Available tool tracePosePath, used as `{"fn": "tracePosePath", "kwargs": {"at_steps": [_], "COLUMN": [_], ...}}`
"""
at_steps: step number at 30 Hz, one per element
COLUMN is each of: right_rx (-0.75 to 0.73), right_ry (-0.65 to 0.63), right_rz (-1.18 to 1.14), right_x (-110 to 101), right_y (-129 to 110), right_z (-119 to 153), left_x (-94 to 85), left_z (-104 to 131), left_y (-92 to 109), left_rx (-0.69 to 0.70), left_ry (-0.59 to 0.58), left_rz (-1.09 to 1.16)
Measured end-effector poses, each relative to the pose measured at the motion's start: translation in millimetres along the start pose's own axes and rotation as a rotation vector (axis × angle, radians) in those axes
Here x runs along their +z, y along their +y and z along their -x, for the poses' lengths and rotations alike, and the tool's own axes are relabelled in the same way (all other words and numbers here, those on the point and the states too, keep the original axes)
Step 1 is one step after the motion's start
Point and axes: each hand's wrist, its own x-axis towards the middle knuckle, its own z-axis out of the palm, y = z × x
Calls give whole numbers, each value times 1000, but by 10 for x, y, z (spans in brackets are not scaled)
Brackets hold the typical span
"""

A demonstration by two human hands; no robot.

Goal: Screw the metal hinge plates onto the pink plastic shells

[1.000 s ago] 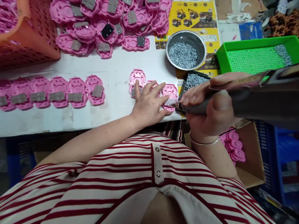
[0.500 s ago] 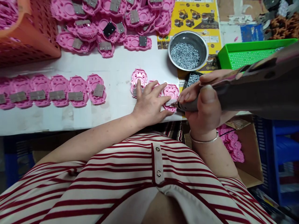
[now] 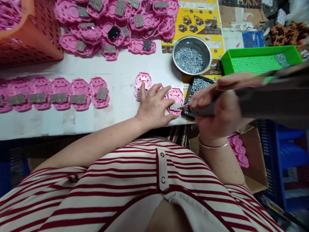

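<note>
My left hand [image 3: 154, 108] lies with its fingers spread over a short row of pink plastic parts. Its thumb and index finger rest against the rightmost pink plastic part [image 3: 175, 93], which bears a grey metal plate [image 3: 175, 106]. Another pink plastic part [image 3: 143, 78] shows beyond the left fingers; one between them is mostly covered. In my right hand [image 3: 220, 112], blurred by motion, is a dark electric screwdriver [image 3: 265, 100]. Its tip is at the right side of the grey plate; whether it touches is unclear. Beneath the tool lies a black screw tray [image 3: 193, 88] of small screws.
A metal bowl [image 3: 209, 66] of screws and a green tray [image 3: 260, 51] stand at the back right. Pink parts with plates form a row [image 3: 59, 85] at left and a pile [image 3: 116, 19] behind. An orange basket [image 3: 41, 32] occupies the back left corner. A cardboard box [image 3: 256, 161] sits below, right.
My right hand and the screwdriver have shifted a little to the right, uncovering more of the black screw tray. My left hand stays over the pink parts. The view has turned slightly.
</note>
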Motion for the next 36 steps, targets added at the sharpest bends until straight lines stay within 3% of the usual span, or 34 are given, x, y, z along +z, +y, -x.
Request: {"fn": "tracePosePath", "kwargs": {"at_steps": [3, 8, 12, 18, 25, 33, 36], "right_rx": [-182, -203, -213, -241, -100, -125, -90], "right_ry": [177, 232, 282, 209, 201, 132, 181], "right_rz": [-43, -21, 40, -64, 42, 18, -21], "right_x": [-123, -294, -302, -264, -281, -250, -220], "right_y": [-140, -134, -78, -52, -51, -78, -73], "right_z": [-21, 25, 75, 108, 189, 164, 159], "left_x": [18, 50, 61, 49, 43, 40, 39], "left_z": [15, 38, 60, 84, 80, 88, 86], "left_y": [-24, -66, -80, -67, -73, -61, -65], "left_rx": [13, 36, 38, 34, 37, 37, 43], "left_ry": [30, 52, 65, 68, 62, 56, 59], "left_rz": [3, -1, -9, -24, -39, -44, -37]}}
